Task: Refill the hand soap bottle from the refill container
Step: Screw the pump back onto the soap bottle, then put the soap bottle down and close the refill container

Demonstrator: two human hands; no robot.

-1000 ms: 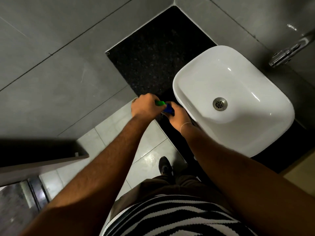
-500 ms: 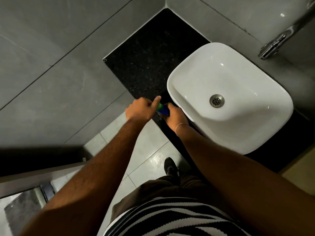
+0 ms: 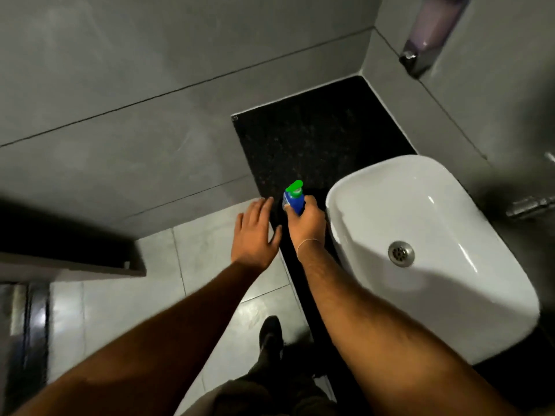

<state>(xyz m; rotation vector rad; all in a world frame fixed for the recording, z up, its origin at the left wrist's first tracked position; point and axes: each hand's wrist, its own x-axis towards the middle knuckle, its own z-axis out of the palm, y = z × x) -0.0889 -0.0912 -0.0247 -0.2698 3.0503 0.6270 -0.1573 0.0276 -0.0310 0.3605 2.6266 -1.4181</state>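
Head view: since half a second ago my left hand (image 3: 255, 234) has come off the green pump (image 3: 294, 186) and now hangs released, fingers spread, just left of the soap bottle (image 3: 294, 202). My right hand (image 3: 307, 222) grips the blue bottle low down (upright, pump on). It stands on the black counter (image 3: 315, 139), just left of the white basin (image 3: 426, 247).
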